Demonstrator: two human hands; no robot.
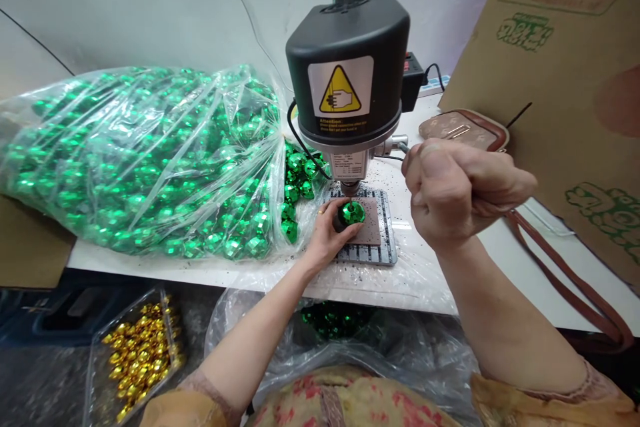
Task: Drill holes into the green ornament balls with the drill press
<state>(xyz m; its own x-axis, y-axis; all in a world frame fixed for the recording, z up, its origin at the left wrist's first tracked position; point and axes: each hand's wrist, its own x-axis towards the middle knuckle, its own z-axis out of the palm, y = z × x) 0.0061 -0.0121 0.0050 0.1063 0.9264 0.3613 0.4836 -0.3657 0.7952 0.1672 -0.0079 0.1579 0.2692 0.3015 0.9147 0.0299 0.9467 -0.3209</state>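
Observation:
My left hand [331, 230] is closed around a shiny green faceted ball [352, 212], holding it on a brown board [371, 221] that lies on the slotted metal base [387, 250] of a small drill press [347, 73]. The drill's tip meets the top of the ball; whether it has entered cannot be made out. My right hand [450, 183] is curled in a fist at the end of the press's feed lever [400, 141]. Most of that lever is hidden behind the fingers.
Left of the press lies a large clear bag [150, 160] of green balls, some spilling from its mouth. A clear tub of gold balls [143, 353] stands low at left. More green balls [335, 319] sit in plastic below the table edge. A pouch [463, 130] and cardboard box [565, 113] are at right.

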